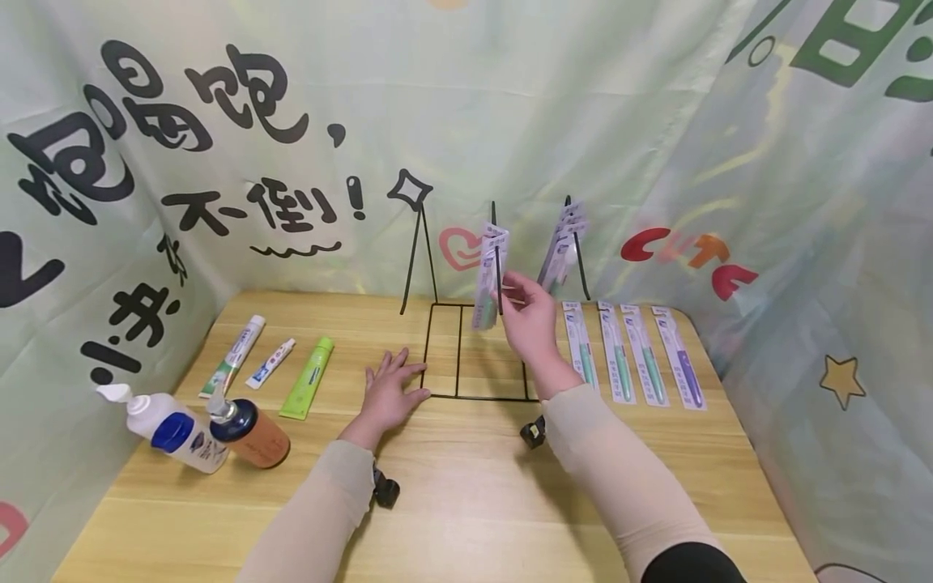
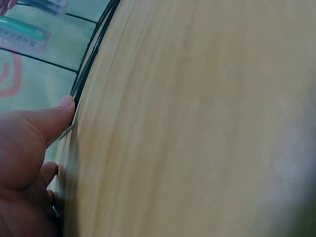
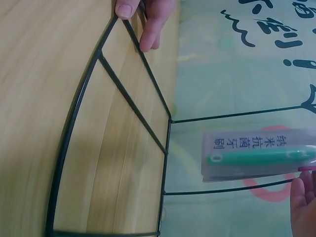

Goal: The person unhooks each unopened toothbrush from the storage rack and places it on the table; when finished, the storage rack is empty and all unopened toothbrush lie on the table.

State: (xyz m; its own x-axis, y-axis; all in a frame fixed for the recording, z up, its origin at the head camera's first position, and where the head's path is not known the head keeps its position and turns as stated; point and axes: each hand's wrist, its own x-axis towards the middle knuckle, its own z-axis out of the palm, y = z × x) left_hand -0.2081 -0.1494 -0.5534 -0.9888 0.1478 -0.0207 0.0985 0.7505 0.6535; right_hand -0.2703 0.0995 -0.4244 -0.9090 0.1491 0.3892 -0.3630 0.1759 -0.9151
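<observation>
A black wire display rack (image 1: 481, 398) stands on the table with hooks at its back. My left hand (image 1: 389, 393) rests spread at its front left corner, the thumb (image 2: 64, 103) on the wire in the left wrist view. Packaged toothbrushes (image 1: 487, 279) hang on the middle hook; a green handle (image 3: 261, 156) shows through the clear pack. My right hand (image 1: 528, 316) is at their right edge, fingertips close to the hook's front end. Whether the fingers pinch the pack, I cannot tell. More toothbrush packs (image 1: 561, 247) hang on the right hook; the left hook (image 1: 411, 251) carries none.
Several toothbrush packs (image 1: 618, 354) lie in a row right of the rack. To the left lie a white-green toothpaste tube (image 1: 233, 356), a small tube (image 1: 270, 363) and a lime tube (image 1: 308, 379). A white pump bottle (image 1: 178, 429) and an orange pump bottle (image 1: 251, 437) stand before them.
</observation>
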